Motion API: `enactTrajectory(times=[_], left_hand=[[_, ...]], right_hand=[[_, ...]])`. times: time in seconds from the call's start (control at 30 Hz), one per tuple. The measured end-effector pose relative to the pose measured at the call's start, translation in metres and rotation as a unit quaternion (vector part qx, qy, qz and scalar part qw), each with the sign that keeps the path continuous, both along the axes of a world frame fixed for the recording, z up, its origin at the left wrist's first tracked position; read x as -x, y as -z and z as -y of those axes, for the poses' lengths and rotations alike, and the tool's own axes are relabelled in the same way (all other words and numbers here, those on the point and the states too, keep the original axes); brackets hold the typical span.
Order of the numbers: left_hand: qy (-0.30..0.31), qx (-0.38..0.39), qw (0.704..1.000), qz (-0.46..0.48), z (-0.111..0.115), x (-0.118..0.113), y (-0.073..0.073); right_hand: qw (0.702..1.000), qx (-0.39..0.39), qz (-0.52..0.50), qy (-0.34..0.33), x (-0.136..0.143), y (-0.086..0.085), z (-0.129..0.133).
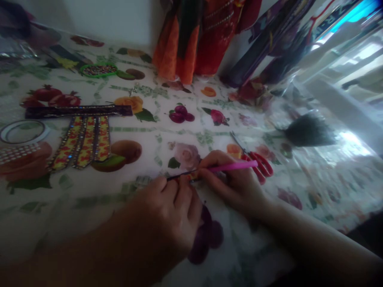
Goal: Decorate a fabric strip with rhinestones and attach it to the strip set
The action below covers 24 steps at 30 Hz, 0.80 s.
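My left hand is closed on a small dark-edged strip with some orange and yellow on it, mostly hidden by the fingers. In my right hand a pink stick-like tool is pinched, its tip end at the strip beside my left fingers. Both hands are close together above the flowered tablecloth. Red-handled scissors lie just beyond my right hand. To the left rests a decorated piece, three yellow and red strips with shiny beads, below a dark beaded band.
A roll of white tape and a sheet of small gems are at the left. Farther back sits a green dish of beads. Orange and red cloth stands against the wall; a dark bundle lies right, on clear plastic.
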<state>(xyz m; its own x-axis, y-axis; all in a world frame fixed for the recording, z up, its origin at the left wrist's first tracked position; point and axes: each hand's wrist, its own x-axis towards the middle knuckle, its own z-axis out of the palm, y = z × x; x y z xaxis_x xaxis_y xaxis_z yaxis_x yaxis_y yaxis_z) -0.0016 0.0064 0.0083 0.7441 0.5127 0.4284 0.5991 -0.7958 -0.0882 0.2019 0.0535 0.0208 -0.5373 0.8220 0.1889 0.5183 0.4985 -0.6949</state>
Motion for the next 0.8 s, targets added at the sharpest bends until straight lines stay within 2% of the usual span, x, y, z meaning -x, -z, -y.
enactTrajectory(times=[0.23,0.43,0.53,0.7,0.8], left_hand=[[0.009,0.003,1.000,0.009,-0.002,0.000,-0.002],[0.019,-0.003,1.000,-0.012,-0.001,0.002,0.002],[0.013,-0.006,1.000,-0.008,0.000,0.002,0.002],[0.017,-0.022,0.999,-0.018,-0.001,0.003,0.004],[0.022,-0.030,0.999,-0.026,-0.001,0.004,0.006]], right_hand=[[0.999,-0.002,0.032,-0.019,0.002,-0.004,0.001],[0.999,0.018,-0.010,0.026,0.000,0.001,-0.002],[0.999,0.017,-0.018,0.027,-0.001,0.002,-0.003],[0.998,-0.061,-0.012,0.013,-0.002,-0.009,0.005],[0.994,-0.104,-0.009,-0.018,-0.005,-0.018,0.014]])
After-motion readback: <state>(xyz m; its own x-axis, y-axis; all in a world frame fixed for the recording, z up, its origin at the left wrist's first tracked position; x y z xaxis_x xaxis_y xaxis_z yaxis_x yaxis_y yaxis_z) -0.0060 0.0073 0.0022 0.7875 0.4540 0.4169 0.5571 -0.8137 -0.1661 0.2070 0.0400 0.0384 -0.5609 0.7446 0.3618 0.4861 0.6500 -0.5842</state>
